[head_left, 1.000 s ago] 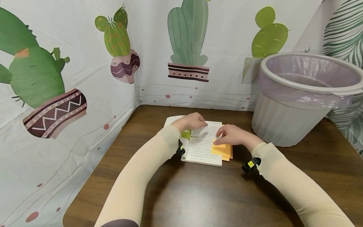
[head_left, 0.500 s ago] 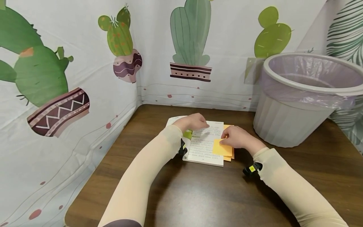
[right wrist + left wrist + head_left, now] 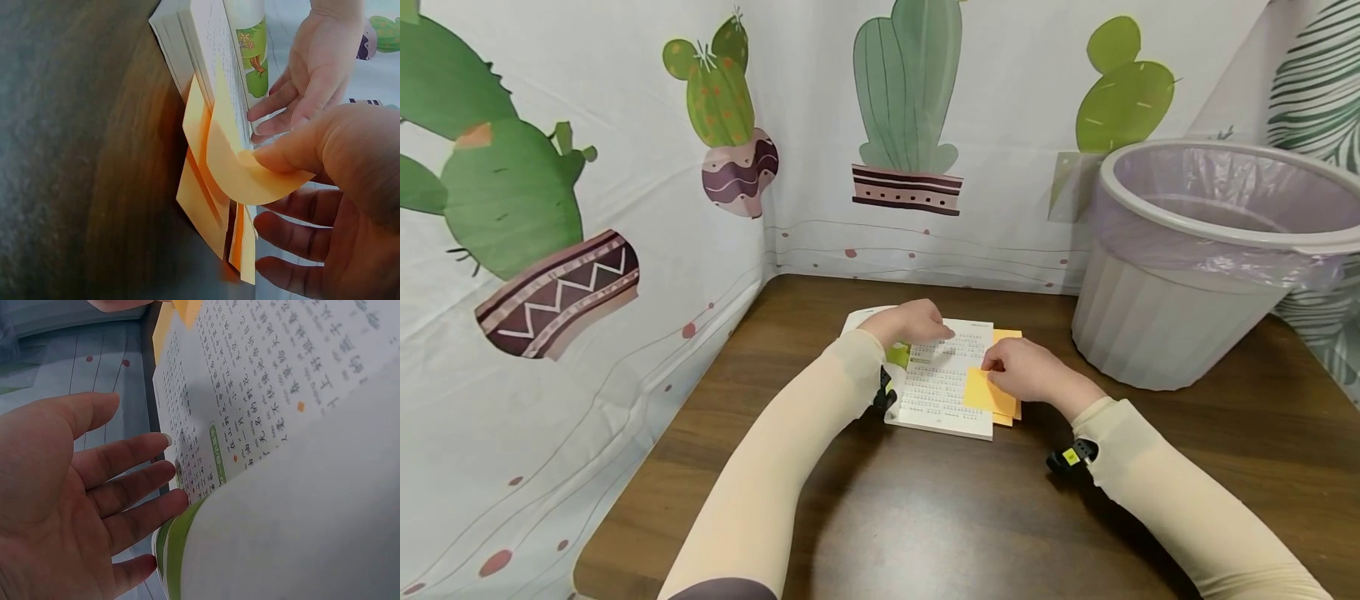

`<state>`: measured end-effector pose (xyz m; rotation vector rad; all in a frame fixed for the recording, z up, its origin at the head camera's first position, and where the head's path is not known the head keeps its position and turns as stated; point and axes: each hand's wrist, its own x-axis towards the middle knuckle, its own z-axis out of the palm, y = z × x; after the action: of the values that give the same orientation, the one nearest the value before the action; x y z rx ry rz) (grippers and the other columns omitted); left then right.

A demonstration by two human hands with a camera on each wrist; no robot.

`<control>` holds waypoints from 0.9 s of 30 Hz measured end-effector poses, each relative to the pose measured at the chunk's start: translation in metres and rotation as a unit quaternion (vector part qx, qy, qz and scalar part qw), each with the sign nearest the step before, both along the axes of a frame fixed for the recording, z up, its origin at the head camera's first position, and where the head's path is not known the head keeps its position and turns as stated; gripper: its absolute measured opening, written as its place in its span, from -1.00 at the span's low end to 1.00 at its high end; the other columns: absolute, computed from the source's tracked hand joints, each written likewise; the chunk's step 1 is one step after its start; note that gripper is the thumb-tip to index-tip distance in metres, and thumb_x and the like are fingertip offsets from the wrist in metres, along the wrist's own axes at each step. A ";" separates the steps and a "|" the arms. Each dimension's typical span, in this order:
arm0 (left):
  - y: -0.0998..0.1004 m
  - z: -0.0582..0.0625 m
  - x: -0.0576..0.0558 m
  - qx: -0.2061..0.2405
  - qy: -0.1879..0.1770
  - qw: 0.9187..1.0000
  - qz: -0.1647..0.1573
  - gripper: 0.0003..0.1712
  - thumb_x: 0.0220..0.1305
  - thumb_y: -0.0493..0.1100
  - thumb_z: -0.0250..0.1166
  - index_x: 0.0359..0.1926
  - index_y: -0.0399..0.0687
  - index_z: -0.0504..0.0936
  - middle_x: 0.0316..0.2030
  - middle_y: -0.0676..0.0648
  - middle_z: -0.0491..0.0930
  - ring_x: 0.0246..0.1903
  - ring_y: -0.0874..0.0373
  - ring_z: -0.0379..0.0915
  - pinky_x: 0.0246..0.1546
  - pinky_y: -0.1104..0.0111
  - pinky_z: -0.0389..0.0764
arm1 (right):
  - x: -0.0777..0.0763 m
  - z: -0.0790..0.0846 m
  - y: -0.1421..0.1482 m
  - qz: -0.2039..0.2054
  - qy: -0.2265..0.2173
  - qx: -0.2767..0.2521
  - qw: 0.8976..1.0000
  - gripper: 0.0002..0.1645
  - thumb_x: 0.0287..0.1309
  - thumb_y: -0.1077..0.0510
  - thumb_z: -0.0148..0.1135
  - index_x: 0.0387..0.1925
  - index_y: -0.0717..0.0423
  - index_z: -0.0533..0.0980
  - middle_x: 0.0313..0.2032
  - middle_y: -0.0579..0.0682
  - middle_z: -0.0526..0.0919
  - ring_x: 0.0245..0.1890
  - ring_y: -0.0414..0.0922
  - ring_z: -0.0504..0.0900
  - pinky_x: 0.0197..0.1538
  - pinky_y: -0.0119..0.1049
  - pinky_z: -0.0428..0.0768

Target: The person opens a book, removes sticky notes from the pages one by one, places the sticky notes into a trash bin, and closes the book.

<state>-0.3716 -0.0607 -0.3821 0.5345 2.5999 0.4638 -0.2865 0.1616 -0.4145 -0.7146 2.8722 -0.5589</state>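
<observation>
An open book (image 3: 942, 392) with printed text lies on the table. My left hand (image 3: 917, 322) rests at its upper part, fingers loosely extended; the left wrist view shows the fingertips (image 3: 169, 470) along the page (image 3: 250, 394). Over the right page sits an orange sticky note (image 3: 979, 390). My right hand (image 3: 1028, 370) pinches this note between thumb and finger, and in the right wrist view the note (image 3: 228, 165) bends upward in a curve. More orange notes (image 3: 203, 219) stick out from the book's right edge, partly under the right hand in the head view.
A large grey bin (image 3: 1165, 317) with a purple liner stands at the table's back right. Behind the brown table (image 3: 880, 525) hangs a white curtain (image 3: 820, 242) printed with cacti. A green picture (image 3: 253, 62) shows on the book's left page.
The right hand's fingers, spread over the orange sticky note before, have closed and now pinch it near its upper right. The left hand stays in place on the book.
</observation>
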 end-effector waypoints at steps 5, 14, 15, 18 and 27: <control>0.000 -0.001 -0.001 0.001 0.004 1.000 -0.004 -0.45 0.48 0.23 0.14 0.16 -0.06 0.68 0.01 -0.01 0.63 -0.04 0.08 0.48 -0.05 0.25 0.49 | 0.004 0.001 0.000 0.014 0.009 -0.016 1.000 -0.83 0.25 0.24 0.27 -0.22 0.09 0.75 -0.25 -0.04 0.77 -0.39 -0.17 0.52 -0.25 -0.28 0.56; 0.000 0.000 -0.001 -0.005 0.006 1.000 -0.005 -0.47 0.48 0.24 0.14 0.11 -0.06 0.69 -0.13 -0.02 0.62 -0.14 0.09 0.48 -0.11 0.26 0.48 | 0.012 0.002 0.004 0.048 0.008 -0.052 0.997 -0.87 0.27 0.25 0.29 -0.26 0.06 0.74 -0.20 -0.02 0.78 -0.40 -0.20 0.53 -0.23 -0.30 0.59; 0.000 -0.001 -0.001 -0.005 0.004 1.000 -0.004 -0.46 0.48 0.24 0.14 0.11 -0.06 0.69 -0.12 -0.01 0.62 -0.14 0.10 0.48 -0.11 0.26 0.48 | 0.014 0.003 0.004 0.051 0.006 -0.058 0.997 -0.87 0.27 0.25 0.29 -0.25 0.07 0.74 -0.20 -0.02 0.79 -0.41 -0.21 0.52 -0.24 -0.31 0.58; 0.000 -0.002 -0.002 -0.005 0.003 1.000 -0.005 -0.46 0.47 0.24 0.14 0.11 -0.07 0.69 -0.12 -0.02 0.61 -0.14 0.10 0.47 -0.11 0.27 0.48 | 0.019 0.005 0.004 0.058 -0.007 -0.073 0.996 -0.86 0.28 0.25 0.29 -0.23 0.08 0.74 -0.22 -0.04 0.80 -0.47 -0.22 0.51 -0.31 -0.33 0.57; -0.001 -0.004 -0.001 -0.003 0.009 1.000 -0.010 -0.46 0.47 0.24 0.15 0.11 -0.06 0.70 -0.04 -0.01 0.65 -0.09 0.08 0.50 -0.09 0.25 0.50 | 0.032 0.013 0.005 0.097 0.002 -0.100 0.990 -0.80 0.32 0.24 0.26 -0.13 0.10 0.75 -0.17 -0.05 0.81 -0.23 -0.23 0.64 -0.03 -0.09 0.69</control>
<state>-0.3728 -0.0616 -0.3859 0.5647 2.6098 0.4454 -0.2549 0.1664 -0.4013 -1.0116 2.7324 -0.8242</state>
